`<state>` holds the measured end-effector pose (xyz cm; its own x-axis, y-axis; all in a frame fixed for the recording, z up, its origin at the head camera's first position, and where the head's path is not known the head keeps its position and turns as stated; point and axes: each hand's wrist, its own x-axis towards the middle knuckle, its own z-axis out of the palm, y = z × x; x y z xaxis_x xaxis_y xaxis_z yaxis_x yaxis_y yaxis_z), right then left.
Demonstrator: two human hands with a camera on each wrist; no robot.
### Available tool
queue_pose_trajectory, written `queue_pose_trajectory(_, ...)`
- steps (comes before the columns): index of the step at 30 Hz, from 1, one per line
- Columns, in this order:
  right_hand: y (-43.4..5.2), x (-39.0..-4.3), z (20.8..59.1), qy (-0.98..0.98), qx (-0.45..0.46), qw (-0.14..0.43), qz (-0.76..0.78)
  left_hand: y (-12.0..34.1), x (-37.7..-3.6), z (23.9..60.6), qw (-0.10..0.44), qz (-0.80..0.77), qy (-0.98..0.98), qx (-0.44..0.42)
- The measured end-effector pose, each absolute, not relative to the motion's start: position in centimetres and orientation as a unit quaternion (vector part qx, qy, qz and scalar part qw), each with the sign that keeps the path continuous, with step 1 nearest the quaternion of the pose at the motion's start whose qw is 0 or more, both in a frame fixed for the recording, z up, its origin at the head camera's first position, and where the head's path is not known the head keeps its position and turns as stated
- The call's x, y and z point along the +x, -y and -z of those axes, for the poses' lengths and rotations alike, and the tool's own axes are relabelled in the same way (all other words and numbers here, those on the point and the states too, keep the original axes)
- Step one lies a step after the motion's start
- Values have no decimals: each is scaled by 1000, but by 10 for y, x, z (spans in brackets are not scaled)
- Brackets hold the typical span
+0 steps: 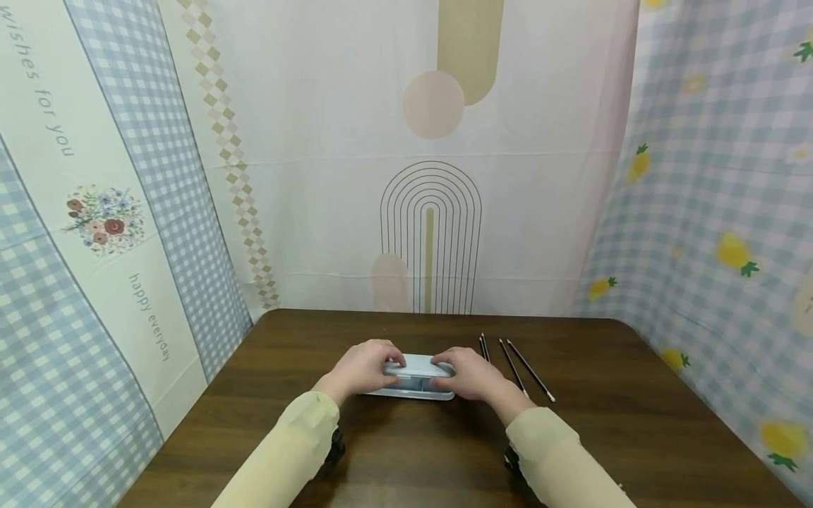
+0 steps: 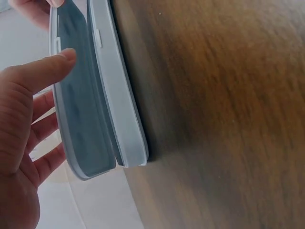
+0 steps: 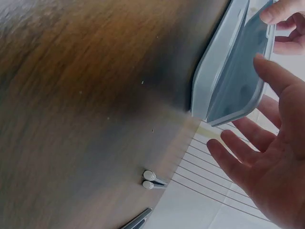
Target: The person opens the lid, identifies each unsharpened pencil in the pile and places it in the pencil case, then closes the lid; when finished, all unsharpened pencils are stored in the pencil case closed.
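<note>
A flat white and grey plastic case (image 1: 414, 386) lies on the brown table (image 1: 413, 444) in front of me. Its lid (image 1: 417, 364) is lifted a little off the base (image 2: 116, 95). My left hand (image 1: 363, 367) holds the lid's left end, thumb on the front edge of the lid (image 2: 81, 109) and fingers behind it. At the right end my right hand (image 1: 471, 374) does the same, its thumb at the rim of the lid (image 3: 243, 71) above the base (image 3: 214, 62), fingers spread behind. The inside of the case is hidden.
Three thin dark pens (image 1: 517, 367) lie on the table just right of my right hand; their white ends (image 3: 150, 179) show in the right wrist view. Printed cloth walls (image 1: 432, 212) enclose the table at the back and both sides.
</note>
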<state>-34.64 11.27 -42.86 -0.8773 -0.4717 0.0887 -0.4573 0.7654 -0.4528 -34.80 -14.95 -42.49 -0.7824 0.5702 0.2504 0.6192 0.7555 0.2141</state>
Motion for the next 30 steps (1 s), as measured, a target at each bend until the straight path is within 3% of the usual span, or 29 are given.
queue_pose_trajectory(30, -101, -340, 428, -955, -207, 14, 213, 132, -342, 437, 129, -47, 927, -350)
